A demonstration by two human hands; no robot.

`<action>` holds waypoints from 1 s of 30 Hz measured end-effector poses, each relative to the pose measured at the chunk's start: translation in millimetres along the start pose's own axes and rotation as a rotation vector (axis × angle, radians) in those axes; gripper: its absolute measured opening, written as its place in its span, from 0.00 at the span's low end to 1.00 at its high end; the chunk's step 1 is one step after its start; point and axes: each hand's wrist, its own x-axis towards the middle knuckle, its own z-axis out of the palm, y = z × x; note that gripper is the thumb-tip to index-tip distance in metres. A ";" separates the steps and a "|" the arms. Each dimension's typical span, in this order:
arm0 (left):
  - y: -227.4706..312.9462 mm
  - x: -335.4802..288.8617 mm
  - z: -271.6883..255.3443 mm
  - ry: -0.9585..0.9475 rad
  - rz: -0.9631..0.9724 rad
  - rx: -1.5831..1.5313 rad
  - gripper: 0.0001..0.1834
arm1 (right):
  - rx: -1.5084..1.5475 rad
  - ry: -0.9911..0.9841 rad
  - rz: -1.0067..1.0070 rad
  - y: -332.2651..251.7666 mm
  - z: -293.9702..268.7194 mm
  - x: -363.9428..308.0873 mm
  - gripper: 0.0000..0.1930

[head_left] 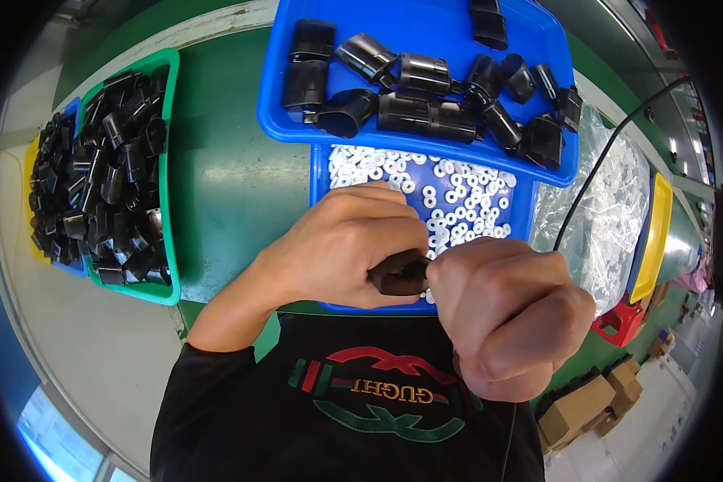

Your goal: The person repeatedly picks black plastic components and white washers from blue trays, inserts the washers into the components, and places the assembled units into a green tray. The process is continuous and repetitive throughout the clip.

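A dark, hollow black plastic part (399, 275) sits in my left hand (349, 245), whose fingers are wrapped round it. My right hand (510, 317) is closed in a fist against the part's right side; what it grips is hidden by the fingers. Both hands are over the near part of a blue tray (320, 173) holding many small white rings (458, 201). Beyond it, a second blue tray (426, 24) carries several black plastic cylinders (426, 116), overlapping the ring tray's far edge.
On the left stands a green bin (173, 161) heaped with black parts. To the right lie a clear plastic bag (606, 201) of pale pieces and a yellow tray (655, 233). A black cable (598, 165) arcs down behind my right hand. Cardboard boxes (582, 410) stand lower right.
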 end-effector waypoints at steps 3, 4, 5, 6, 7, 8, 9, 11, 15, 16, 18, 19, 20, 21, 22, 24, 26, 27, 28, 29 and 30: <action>0.1 0.2 -1.1 -0.010 0.010 -0.021 0.15 | -0.019 0.134 0.014 0.9 13.5 -1.4 0.08; -0.3 0.0 -0.9 -0.006 0.016 -0.014 0.16 | -0.034 0.161 0.017 1.9 15.2 -1.9 0.07; -1.3 -1.2 0.2 -0.002 0.022 -0.007 0.16 | -0.050 0.188 0.019 3.0 16.9 -2.4 0.07; -1.2 -2.4 1.1 0.003 0.027 -0.001 0.16 | -0.070 0.173 0.028 5.6 15.7 -5.8 0.06; -1.0 -3.4 1.8 0.003 0.024 0.004 0.16 | -0.073 0.169 0.026 8.4 15.1 -9.5 0.05; -0.8 -4.3 2.5 0.001 0.020 0.008 0.16 | -0.075 0.163 0.027 11.1 14.5 -13.4 0.05; -1.1 -3.7 2.5 -0.003 0.021 0.013 0.16 | -0.062 0.169 0.015 14.3 13.8 -17.3 0.05; -0.9 -1.8 1.4 -0.014 0.030 0.040 0.17 | -0.091 0.168 0.006 14.0 15.4 -17.5 0.07; 0.9 -2.1 -5.2 -0.102 -0.042 -0.011 0.17 | -0.111 0.191 0.039 10.6 17.6 -15.2 0.14; -0.4 -1.5 -5.0 -0.090 -0.042 -0.022 0.16 | -0.037 0.289 0.053 7.9 18.2 -19.8 0.14; -0.4 -0.1 -2.9 -0.083 0.002 -0.103 0.14 | 0.168 0.569 0.075 -6.8 22.0 -41.1 0.14; 0.8 -0.7 -1.6 -0.072 0.016 -0.145 0.13 | 0.206 0.565 0.048 -13.9 20.7 -40.8 0.14; 1.3 -0.1 -2.3 -0.070 0.011 -0.140 0.12 | 0.243 0.559 0.016 -20.3 19.2 -39.6 0.14; 2.4 3.3 -2.6 -0.081 0.010 -0.149 0.12 | 0.172 0.388 -0.069 -32.0 14.1 -18.1 0.14; 2.3 4.5 -3.3 -0.084 0.006 -0.140 0.11 | 0.132 0.271 -0.105 -33.3 9.2 -11.5 0.14; 4.3 4.6 -3.3 -0.096 0.006 -0.145 0.12 | 0.083 0.109 -0.125 -33.0 2.2 -4.7 0.15; 4.3 3.4 -2.2 -0.096 0.007 -0.130 0.13 | 0.025 0.076 -0.072 -28.1 1.2 -6.1 0.15; 4.2 3.4 -1.4 -0.095 0.011 -0.115 0.13 | -0.009 0.063 -0.047 -26.6 1.1 -7.1 0.15; 4.1 3.4 -0.6 -0.093 0.014 -0.099 0.13 | -0.027 0.066 -0.011 -24.6 1.9 -11.1 0.15; 3.3 2.9 1.0 -0.077 0.028 -0.108 0.13 | -0.031 0.051 0.000 -21.7 0.9 -11.9 0.14; 1.9 2.7 3.7 -0.064 0.046 -0.120 0.13 | -0.038 0.037 0.010 -19.5 -0.2 -12.8 0.14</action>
